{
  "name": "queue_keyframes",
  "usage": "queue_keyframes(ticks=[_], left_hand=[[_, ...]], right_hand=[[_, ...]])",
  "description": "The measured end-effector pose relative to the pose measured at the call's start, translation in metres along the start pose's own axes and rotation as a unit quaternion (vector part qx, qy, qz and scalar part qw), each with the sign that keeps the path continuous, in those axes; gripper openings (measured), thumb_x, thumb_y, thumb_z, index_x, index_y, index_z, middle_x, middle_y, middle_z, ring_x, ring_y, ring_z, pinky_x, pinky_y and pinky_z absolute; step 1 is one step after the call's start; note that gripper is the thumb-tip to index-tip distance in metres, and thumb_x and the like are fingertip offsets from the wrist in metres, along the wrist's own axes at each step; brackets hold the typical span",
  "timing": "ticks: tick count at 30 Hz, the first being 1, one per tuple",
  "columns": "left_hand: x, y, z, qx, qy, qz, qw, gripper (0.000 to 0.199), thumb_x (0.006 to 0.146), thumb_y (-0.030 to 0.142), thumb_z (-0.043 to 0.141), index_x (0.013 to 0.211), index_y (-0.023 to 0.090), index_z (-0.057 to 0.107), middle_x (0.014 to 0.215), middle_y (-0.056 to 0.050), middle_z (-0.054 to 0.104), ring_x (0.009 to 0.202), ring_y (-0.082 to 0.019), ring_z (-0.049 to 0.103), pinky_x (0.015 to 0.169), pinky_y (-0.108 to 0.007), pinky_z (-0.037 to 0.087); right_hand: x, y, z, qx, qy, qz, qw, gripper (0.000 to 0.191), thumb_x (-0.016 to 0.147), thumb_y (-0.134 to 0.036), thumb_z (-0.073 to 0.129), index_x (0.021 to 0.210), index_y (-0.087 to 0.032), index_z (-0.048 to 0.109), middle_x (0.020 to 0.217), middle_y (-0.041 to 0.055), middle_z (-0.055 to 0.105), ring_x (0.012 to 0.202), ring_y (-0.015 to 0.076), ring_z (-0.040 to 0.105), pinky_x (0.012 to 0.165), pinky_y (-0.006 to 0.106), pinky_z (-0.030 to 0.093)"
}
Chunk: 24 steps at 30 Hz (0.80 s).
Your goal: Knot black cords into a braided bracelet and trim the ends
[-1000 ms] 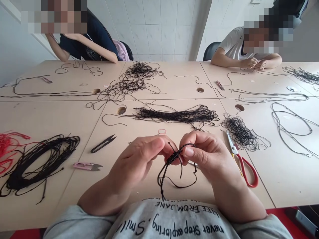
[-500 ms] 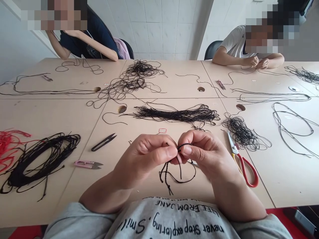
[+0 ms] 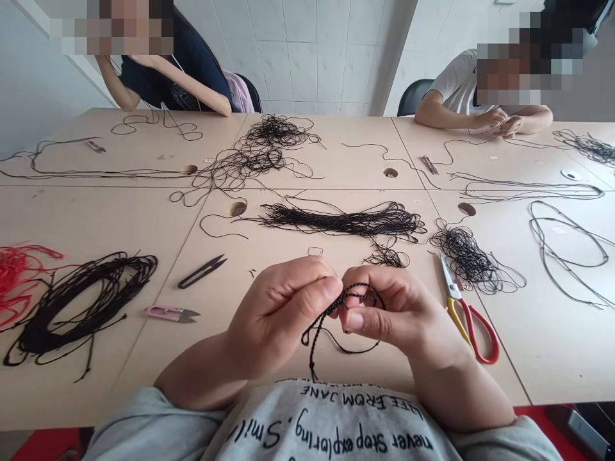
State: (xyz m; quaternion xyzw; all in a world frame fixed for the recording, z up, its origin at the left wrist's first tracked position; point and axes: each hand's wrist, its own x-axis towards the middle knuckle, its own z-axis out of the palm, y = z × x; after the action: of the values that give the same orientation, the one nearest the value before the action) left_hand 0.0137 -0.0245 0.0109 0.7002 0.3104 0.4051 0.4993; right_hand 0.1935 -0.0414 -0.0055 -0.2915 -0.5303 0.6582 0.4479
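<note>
My left hand [image 3: 283, 314] and my right hand [image 3: 394, 314] meet just above the table, thumbs and fingers pinching a black braided cord [image 3: 334, 308] between them. Part of the knotted section is hidden by my fingers. A thin black loop of the cord [image 3: 346, 342] hangs below my hands, and a loose end [image 3: 312, 365] drops toward my shirt. Red-handled scissors [image 3: 468, 323] lie to the right of my right hand. Pink thread snips [image 3: 170, 314] and black thread snips [image 3: 202, 272] lie to the left of my left hand.
A black cord coil [image 3: 84, 304] and red cord [image 3: 19, 275] lie at the left. Black cord bundles [image 3: 341, 221] and tangles [image 3: 464, 256] cover the pale table [image 3: 144, 218], which has round holes. Two seated people [image 3: 173, 77] [image 3: 461, 93] sit across it.
My right hand has dropped lower and turned, and both hands have shifted their hold on the cord. The cord's hanging loop now sits closer beneath my fingers.
</note>
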Motion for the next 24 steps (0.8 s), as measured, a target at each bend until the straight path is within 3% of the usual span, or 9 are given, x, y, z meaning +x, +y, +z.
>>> queue_keyframes(ticks=[3, 6, 8, 12, 15, 18, 24], left_hand=[[-0.002, 0.001, 0.002, -0.034, 0.011, -0.020, 0.999, 0.037, 0.100, 0.024, 0.048, 0.063, 0.021, 0.054, 0.060, 0.001, 0.050, 0.057, -0.013, 0.046, 0.050, -0.029, 0.038], [-0.001, 0.001, 0.002, -0.042, 0.027, -0.043, 0.998, 0.039, 0.099, 0.026, 0.049, 0.061, 0.021, 0.053, 0.060, 0.000, 0.048, 0.057, -0.015, 0.046, 0.051, -0.031, 0.039], [0.002, -0.002, -0.001, -0.053, 0.008, -0.046, 0.998, 0.040, 0.100, 0.030, 0.051, 0.061, 0.022, 0.053, 0.060, 0.000, 0.050, 0.058, -0.016, 0.047, 0.054, -0.031, 0.041], [0.008, -0.008, -0.009, -0.081, -0.061, -0.031, 0.994, 0.044, 0.104, 0.041, 0.048, 0.068, 0.022, 0.061, 0.063, 0.000, 0.053, 0.060, -0.015, 0.047, 0.056, -0.030, 0.041], [0.007, -0.007, -0.008, -0.060, -0.041, -0.048, 0.996, 0.042, 0.100, 0.049, 0.057, 0.069, 0.021, 0.060, 0.065, 0.001, 0.050, 0.059, -0.014, 0.044, 0.055, -0.030, 0.037], [0.005, -0.004, -0.005, -0.025, 0.006, -0.047, 0.999, 0.034, 0.097, 0.038, 0.063, 0.068, 0.021, 0.058, 0.067, 0.001, 0.051, 0.061, -0.015, 0.045, 0.057, -0.030, 0.037], [0.007, -0.010, -0.008, 0.038, 0.050, 0.066, 0.996, 0.017, 0.092, 0.014, 0.060, 0.079, 0.022, 0.067, 0.075, 0.001, 0.065, 0.069, -0.014, 0.057, 0.064, -0.027, 0.047]], right_hand=[[0.003, 0.003, -0.001, 0.030, -0.023, -0.001, 0.999, 0.028, 0.085, -0.034, 0.080, 0.073, -0.017, 0.062, 0.062, -0.0029, 0.055, 0.051, 0.0072, 0.044, 0.042, 0.018, 0.037], [0.004, 0.004, -0.001, 0.055, -0.024, -0.017, 0.998, 0.027, 0.084, -0.032, 0.082, 0.072, -0.016, 0.063, 0.065, -0.0012, 0.060, 0.056, 0.0080, 0.050, 0.048, 0.018, 0.045], [0.005, 0.005, -0.001, 0.070, -0.019, -0.019, 0.997, 0.026, 0.083, -0.030, 0.082, 0.071, -0.016, 0.064, 0.066, -0.0006, 0.062, 0.059, 0.0084, 0.053, 0.053, 0.019, 0.048], [0.005, 0.003, 0.000, 0.081, 0.003, 0.010, 0.997, 0.029, 0.079, -0.030, 0.086, 0.072, -0.016, 0.061, 0.067, -0.0009, 0.061, 0.059, 0.0074, 0.050, 0.051, 0.017, 0.043], [0.004, 0.000, 0.001, 0.065, 0.015, 0.028, 0.997, 0.034, 0.074, -0.030, 0.090, 0.072, -0.016, 0.060, 0.064, -0.0030, 0.057, 0.057, 0.0065, 0.046, 0.050, 0.017, 0.039], [0.004, -0.001, 0.000, 0.026, 0.032, 0.012, 0.999, 0.034, 0.075, -0.031, 0.090, 0.072, -0.015, 0.060, 0.064, -0.0042, 0.055, 0.057, 0.0056, 0.042, 0.051, 0.017, 0.038], [0.006, 0.007, 0.005, -0.039, 0.066, -0.054, 0.996, 0.034, 0.080, -0.037, 0.085, 0.072, -0.017, 0.059, 0.063, -0.0059, 0.048, 0.055, 0.0064, 0.036, 0.047, 0.018, 0.033]])
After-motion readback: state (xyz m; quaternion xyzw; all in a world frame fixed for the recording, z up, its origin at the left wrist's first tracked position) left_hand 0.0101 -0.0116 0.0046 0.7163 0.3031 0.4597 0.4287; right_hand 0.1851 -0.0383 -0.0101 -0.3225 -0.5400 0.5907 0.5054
